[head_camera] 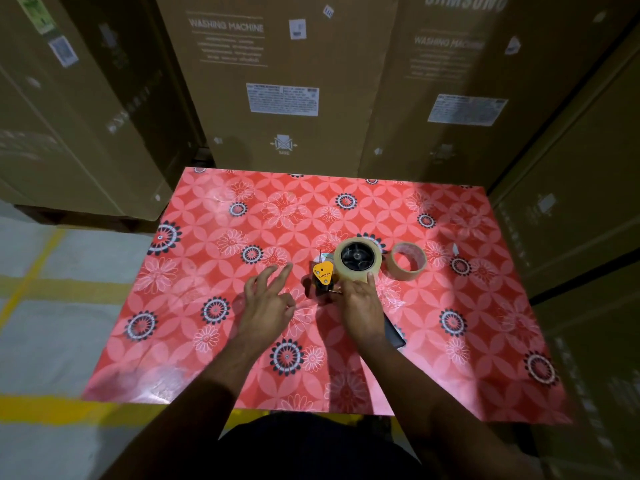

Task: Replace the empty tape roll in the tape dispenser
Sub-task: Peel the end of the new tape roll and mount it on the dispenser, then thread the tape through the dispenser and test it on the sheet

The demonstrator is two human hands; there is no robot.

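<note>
Tape dispenser (327, 277) lies on its side on table (207, 341), red floral cover, near middle. Full tape roll (358, 258) sits on dispenser's black hub. Right hand (360, 308) rests over dispenser's near end, 1 fingertip touching roll's near rim, other fingers curled down on frame; exact grip cannot tell. Left hand (268, 299) hovers just left of dispenser, fingers spread, holding nothing, apart from it. Empty tape roll (408, 261) lies flat just right of full roll.
</note>
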